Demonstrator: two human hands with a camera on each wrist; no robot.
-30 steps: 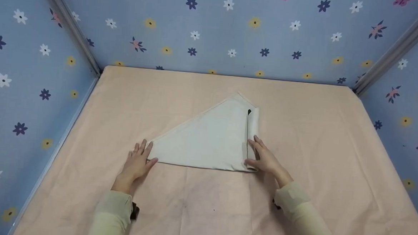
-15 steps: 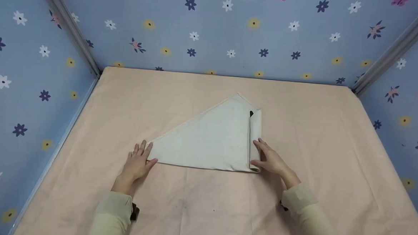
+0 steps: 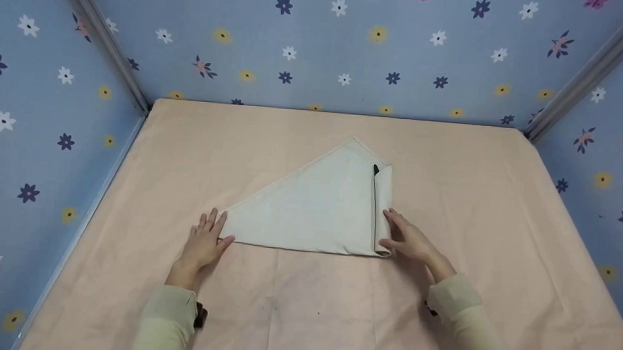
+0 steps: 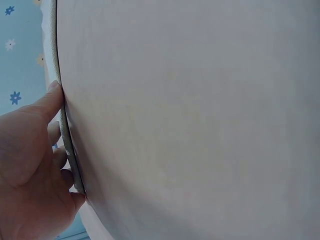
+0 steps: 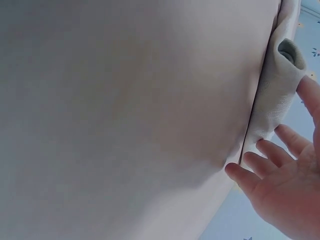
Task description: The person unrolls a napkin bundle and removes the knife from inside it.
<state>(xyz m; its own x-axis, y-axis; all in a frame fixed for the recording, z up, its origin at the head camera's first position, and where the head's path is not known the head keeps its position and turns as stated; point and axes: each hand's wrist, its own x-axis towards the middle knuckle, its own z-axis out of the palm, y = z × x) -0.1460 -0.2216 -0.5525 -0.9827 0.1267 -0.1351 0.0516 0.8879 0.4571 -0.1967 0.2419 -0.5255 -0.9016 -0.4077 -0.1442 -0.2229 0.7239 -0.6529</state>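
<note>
While hands flank it, triangular pale cloth [image 3: 310, 207], rolled edge [image 3: 383, 211]

Person's arms, head view: long sleeves, bare hands.

Both sleeves pale cream-yellow, plain fabric, snug at the wrist; cuffs end just short of the left hand [image 3: 204, 242] and right hand [image 3: 412, 241]. A small dark item sits at the underside of each cuff (probably the wrist camera mount, too small to tell). Right sleeve shows a faint lighter rectangular patch near the cuff. No rings or jewellery visible on either hand.
</note>
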